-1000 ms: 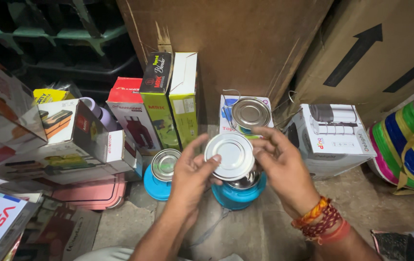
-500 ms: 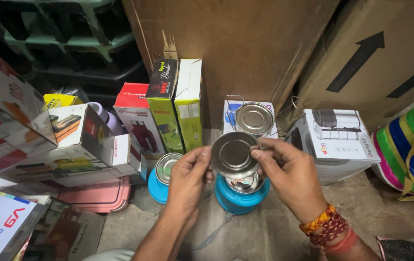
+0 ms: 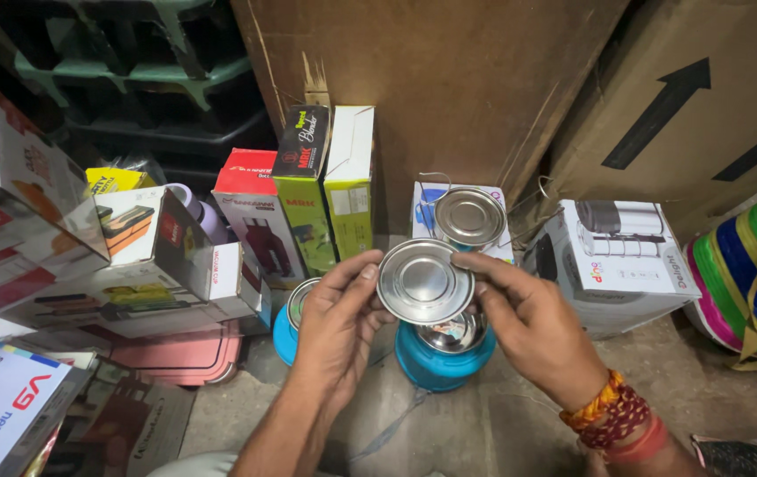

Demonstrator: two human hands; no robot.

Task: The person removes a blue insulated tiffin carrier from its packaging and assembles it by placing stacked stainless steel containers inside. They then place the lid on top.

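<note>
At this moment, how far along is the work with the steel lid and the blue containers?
Done: one blue container at the back already carries a lid. In hand: left hand and right hand hold the steel lid above the open blue container. Left: this container is uncovered.

Steel lid (image 3: 424, 282) hides most of blue container (image 3: 445, 358); striped bundle (image 3: 754, 274) cut by right edge.
</note>
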